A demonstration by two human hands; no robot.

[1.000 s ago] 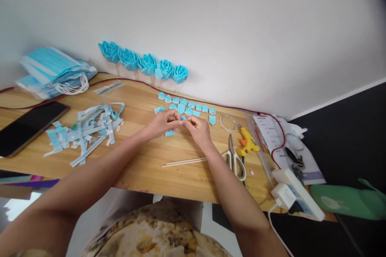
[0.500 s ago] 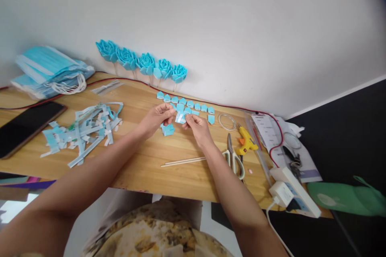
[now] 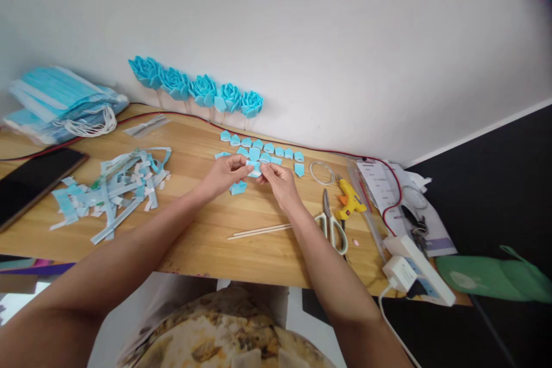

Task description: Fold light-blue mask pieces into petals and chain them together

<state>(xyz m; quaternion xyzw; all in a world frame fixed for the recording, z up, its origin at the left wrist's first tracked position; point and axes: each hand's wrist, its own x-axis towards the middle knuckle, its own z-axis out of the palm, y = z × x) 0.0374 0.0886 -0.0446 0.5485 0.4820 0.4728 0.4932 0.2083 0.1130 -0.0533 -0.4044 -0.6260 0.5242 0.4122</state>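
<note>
Between my two hands is a small blue-and-white fabric piece (image 3: 254,169), held just above the wooden table (image 3: 194,241). My left hand (image 3: 228,176) pinches its left side, and my right hand (image 3: 278,181) pinches its right side. Behind the fingers, several folded blue petals (image 3: 257,144) lie in a row, with a few loose ones nearer my hands. Another blue piece (image 3: 238,188) rests under my left fingers. Two thin wooden sticks (image 3: 259,232) lie in front, partly hidden by my right forearm.
Blue flowers (image 3: 203,91) on sticks lean against the wall. Blue-white scraps (image 3: 116,192), a phone (image 3: 38,184) and packed masks (image 3: 60,103) are at left. Rightward are scissors (image 3: 330,224), a yellow glue gun (image 3: 350,200), a wire coil (image 3: 322,173) and a power strip (image 3: 425,273).
My left hand has moved right to meet the piece, and its fingers now grip the left side. My right hand keeps its hold. The whole view has shifted slightly.
</note>
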